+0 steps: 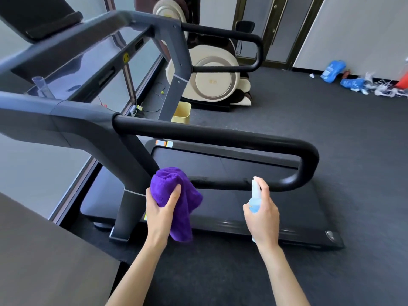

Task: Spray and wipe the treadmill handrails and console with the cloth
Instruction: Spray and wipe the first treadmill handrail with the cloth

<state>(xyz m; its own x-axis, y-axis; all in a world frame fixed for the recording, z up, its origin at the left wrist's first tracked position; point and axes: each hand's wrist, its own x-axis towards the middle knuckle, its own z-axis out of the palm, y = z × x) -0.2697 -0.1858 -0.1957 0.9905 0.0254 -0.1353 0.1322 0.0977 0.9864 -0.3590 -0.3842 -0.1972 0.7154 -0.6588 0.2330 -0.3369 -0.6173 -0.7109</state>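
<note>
Purple fluffy microfiber cloth [175, 199] is bunched in the left hand [162, 208] grip, just beside the black padded loop handrail [220, 133]; the right hand [263, 217] grip is clamped around a small clear spray bottle [255, 196] near the handrail's lower bar.

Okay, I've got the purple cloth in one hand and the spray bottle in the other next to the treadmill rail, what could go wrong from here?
1. The spray bottle in your right hand points toward the near handrail's lower bar; overspray may land on the running belt beneath, leaving it slippery.
2. The purple cloth hangs loosely from your left hand, so it might slip or drag on the deck.
</note>
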